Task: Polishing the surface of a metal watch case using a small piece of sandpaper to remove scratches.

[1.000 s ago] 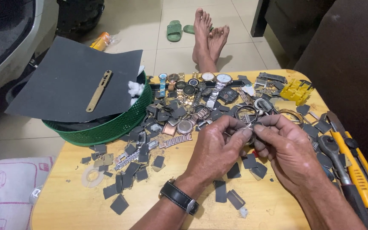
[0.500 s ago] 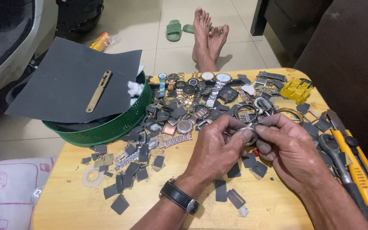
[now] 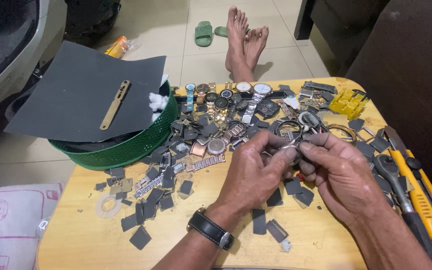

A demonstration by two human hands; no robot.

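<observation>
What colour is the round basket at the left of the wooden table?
The basket is green, with a dark grey sheet lying over it; the head view shows it best.

We find little of that kind here. On the floor beyond the table's far left corner lies an orange packet in clear crinkled wrap (image 3: 119,46), beside the far edge of the dark sheet. At the table's near left corner sits a white cloth bag with pink printed marks (image 3: 6,225). We see no signs or screens.

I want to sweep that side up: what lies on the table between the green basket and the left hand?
Head view: small dark sandpaper squares, a metal watch band and a watch case lie between green basket and left hand.
</observation>
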